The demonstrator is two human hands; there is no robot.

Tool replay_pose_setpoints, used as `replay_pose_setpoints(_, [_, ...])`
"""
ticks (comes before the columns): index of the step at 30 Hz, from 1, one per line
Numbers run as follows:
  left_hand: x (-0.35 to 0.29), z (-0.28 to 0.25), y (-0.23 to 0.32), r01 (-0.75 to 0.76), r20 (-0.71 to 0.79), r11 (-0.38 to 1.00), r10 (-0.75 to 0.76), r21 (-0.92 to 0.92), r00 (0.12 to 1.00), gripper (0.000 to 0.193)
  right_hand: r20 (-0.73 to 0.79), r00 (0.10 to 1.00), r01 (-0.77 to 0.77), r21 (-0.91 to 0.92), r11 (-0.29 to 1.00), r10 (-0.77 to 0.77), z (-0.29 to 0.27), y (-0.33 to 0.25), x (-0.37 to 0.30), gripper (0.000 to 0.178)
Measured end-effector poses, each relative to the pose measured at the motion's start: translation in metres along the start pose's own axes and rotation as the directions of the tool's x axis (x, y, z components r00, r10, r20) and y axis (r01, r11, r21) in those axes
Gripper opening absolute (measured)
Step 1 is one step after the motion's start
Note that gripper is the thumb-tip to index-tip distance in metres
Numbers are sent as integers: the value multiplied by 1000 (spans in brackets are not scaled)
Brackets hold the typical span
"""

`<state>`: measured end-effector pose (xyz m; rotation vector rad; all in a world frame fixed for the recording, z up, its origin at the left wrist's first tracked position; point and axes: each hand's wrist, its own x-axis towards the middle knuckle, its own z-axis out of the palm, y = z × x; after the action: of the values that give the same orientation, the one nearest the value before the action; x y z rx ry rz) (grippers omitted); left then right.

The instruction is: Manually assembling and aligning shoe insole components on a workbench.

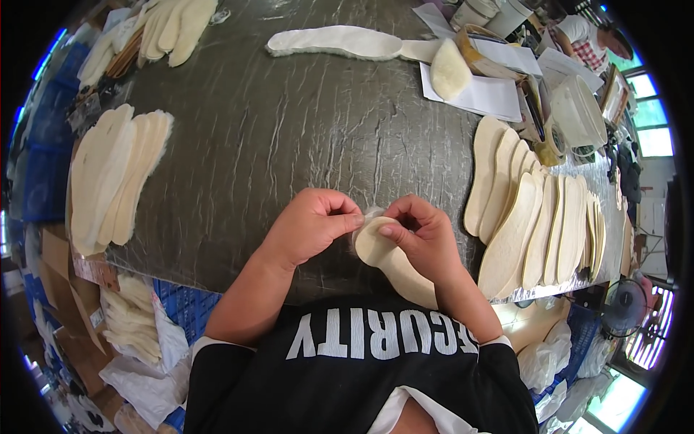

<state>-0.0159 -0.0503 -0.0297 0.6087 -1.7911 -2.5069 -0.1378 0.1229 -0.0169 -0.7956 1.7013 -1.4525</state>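
Head view: right hand grips insole, left hand at edge.

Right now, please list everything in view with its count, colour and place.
held insole: one, cream, between the hands
right insoles: many, cream, table's right
left insoles: several, cream, table's left
far insoles: several, cream, upper left
long fleecy piece: one, white, table's far side
teardrop-shaped piece: one, cream, on papers
papers: several, white, upper right
containers: several, pale, upper right
table: one, dark, centre
crates: several, blue, left
cardboard boxes: unclear count, brown, lower left
plastic bags: several, white, lower sides
fan: one, dark, right
other person: one, red-checked clothing, upper right
left hand: one, bare, pinching held insole's edge
right hand: one, bare, thumb on held insole
shirt: one, black, lower middle
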Motion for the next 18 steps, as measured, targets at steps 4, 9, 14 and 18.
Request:
replay_pose_setpoints(4, [0, 1, 1, -5, 1, 1000, 5, 15, 1000, 9, -3, 1000, 15, -3, 1000, -15, 0, 0, 0, 13])
replay_pose_setpoints(9, [0, 3, 2, -10, 7, 1000, 10, -5, 1000, 9, -8, 1000, 15, 3, 1000, -15, 1, 1, -1, 14])
replay_pose_setpoints(14, [0, 5, 2, -23, 18, 1000, 23, -12, 1000, 10, -27, 999, 24, -6, 1000, -25, 1, 3, -2, 14])
replay_pose_setpoints(18, [-2, 4, 1, -38, 39, 999, 37, 16, 999, 12, -44, 998, 37, -20, 999, -38, 2, 3, -2, 14])
